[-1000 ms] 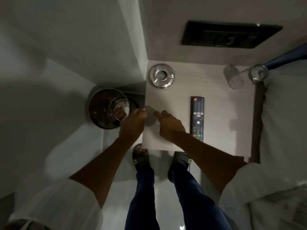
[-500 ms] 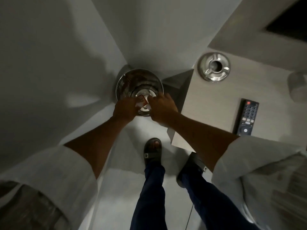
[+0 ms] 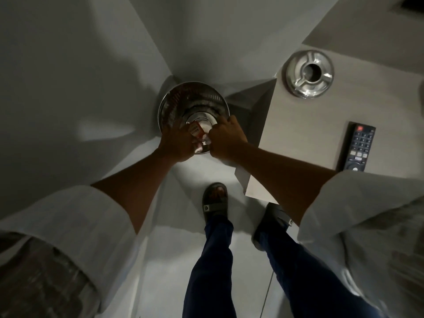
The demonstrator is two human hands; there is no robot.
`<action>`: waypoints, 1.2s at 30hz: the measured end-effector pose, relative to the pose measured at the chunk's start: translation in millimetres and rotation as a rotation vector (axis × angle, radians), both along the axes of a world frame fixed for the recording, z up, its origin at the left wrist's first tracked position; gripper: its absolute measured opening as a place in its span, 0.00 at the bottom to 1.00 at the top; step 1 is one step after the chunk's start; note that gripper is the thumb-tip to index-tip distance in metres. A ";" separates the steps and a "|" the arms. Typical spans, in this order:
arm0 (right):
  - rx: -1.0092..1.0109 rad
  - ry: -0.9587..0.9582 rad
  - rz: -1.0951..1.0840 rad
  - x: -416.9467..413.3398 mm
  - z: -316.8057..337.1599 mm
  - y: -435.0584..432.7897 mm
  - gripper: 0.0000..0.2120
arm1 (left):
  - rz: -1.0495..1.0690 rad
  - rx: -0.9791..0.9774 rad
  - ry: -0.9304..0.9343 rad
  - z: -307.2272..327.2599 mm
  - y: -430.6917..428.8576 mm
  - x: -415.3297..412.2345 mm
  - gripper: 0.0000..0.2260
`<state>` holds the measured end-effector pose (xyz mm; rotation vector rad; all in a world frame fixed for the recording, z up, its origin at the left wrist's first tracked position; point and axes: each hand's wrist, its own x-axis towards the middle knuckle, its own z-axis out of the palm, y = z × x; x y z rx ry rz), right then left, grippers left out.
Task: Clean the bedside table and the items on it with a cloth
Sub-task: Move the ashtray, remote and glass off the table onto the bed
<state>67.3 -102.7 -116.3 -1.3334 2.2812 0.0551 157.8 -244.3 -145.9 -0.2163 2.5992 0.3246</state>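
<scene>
both hands hover over the open mouth of a round metal waste bin (image 3: 181, 104) that stands on the pale floor just left of the bedside table (image 3: 296, 134). the left hand (image 3: 177, 143) and the right hand (image 3: 226, 140) are curled with fingers drawn in, close to each other; whether they pinch anything between them cannot be told in the dim light. no cloth can be made out. inside the bin, between the hands, lies a small red-and-white packet (image 3: 196, 130) with lines of print too small to read.

on the table top sits a shiny metal ashtray (image 3: 309, 73) near the back left corner, and a black remote control (image 3: 359, 146) lies flat further right, near the front edge, well apart from the ashtray. the remote has a red button at its top and rows of keys; their markings are too blurred to read. white sleeves (image 3: 68, 226) are pushed up both forearms.
</scene>
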 end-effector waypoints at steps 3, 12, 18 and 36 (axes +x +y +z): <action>-0.069 -0.031 -0.076 -4.6 15.3 6.2 0.18 | -0.057 -0.013 0.069 8.7 3.1 -0.2 0.25; -0.225 -0.003 -0.278 -18.8 78.9 84.0 0.09 | -0.138 -0.128 0.028 58.0 45.9 -18.2 0.19; -0.212 0.038 -0.545 -19.6 109.1 172.0 0.11 | -0.071 0.037 0.529 104.0 112.2 -49.7 0.12; 0.021 -0.111 -1.146 1.0 68.0 283.7 0.35 | -0.121 -0.118 0.224 73.7 195.2 -205.6 0.26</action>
